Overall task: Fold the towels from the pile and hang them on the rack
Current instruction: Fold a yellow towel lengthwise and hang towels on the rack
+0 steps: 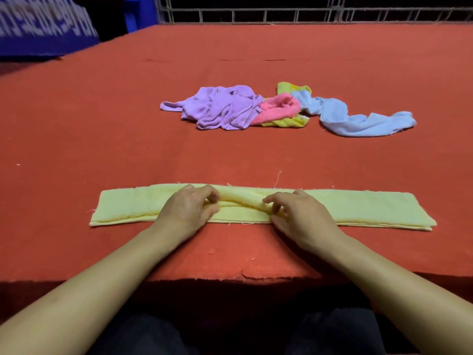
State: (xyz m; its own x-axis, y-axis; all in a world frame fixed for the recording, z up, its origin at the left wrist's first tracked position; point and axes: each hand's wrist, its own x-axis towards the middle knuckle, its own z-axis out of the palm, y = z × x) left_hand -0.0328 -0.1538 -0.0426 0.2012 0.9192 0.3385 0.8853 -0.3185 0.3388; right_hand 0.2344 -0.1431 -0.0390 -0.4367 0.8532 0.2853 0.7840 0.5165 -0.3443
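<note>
The yellow towel point(263, 207) is lying as a long folded strip near the table point(102, 124) edge, both hands pinching its middle ridge: left hand point(189, 208), right hand point(297, 213). Lifting there is risking the layers sliding apart. The pile point(276, 108) is holding seemingly four towels.

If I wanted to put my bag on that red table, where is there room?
The red table is bare left of the crumpled pile, and between pile and folded yellow towel. Crowded mid-towel, where both hands work.

Head cam, fwd-down, close over table point(76, 124).
</note>
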